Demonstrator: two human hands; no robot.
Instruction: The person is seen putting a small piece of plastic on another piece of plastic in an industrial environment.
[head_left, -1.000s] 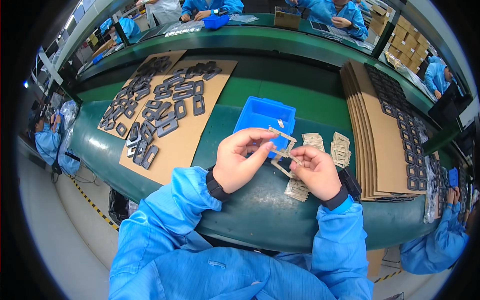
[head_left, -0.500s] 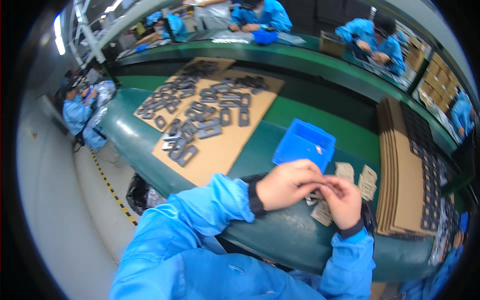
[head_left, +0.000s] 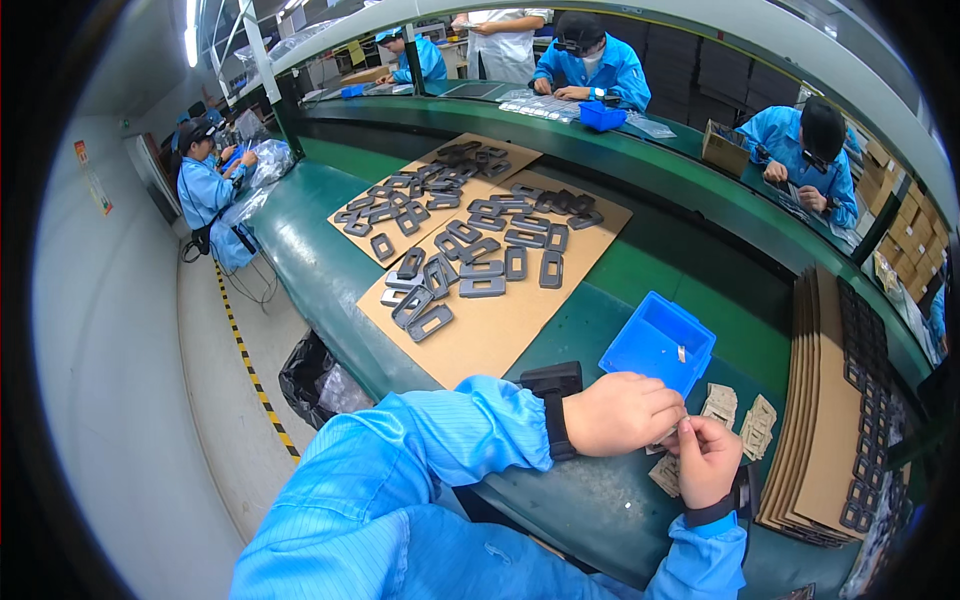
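Note:
My left hand and my right hand meet over the green bench, fingertips pinched close together. Whatever lies between them is mostly covered by the fingers; only a pale tan edge shows. Beneath and beside the hands are thin tan cut-out sheets: one piece under the right hand, another just beyond it, and a small pile to the right. A blue plastic bin stands just past my left hand, with a small light-coloured scrap inside.
Many dark grey rectangular frames lie scattered on cardboard sheets at left. A stack of cardboard with black frames on top stands at right. A black bag-lined bin sits on the floor. Several co-workers sit beyond the bench.
The whole view has shifted, so bench and hands appear lower and further right. My hands stay together at the same spot by the blue bin, fingers still pinched.

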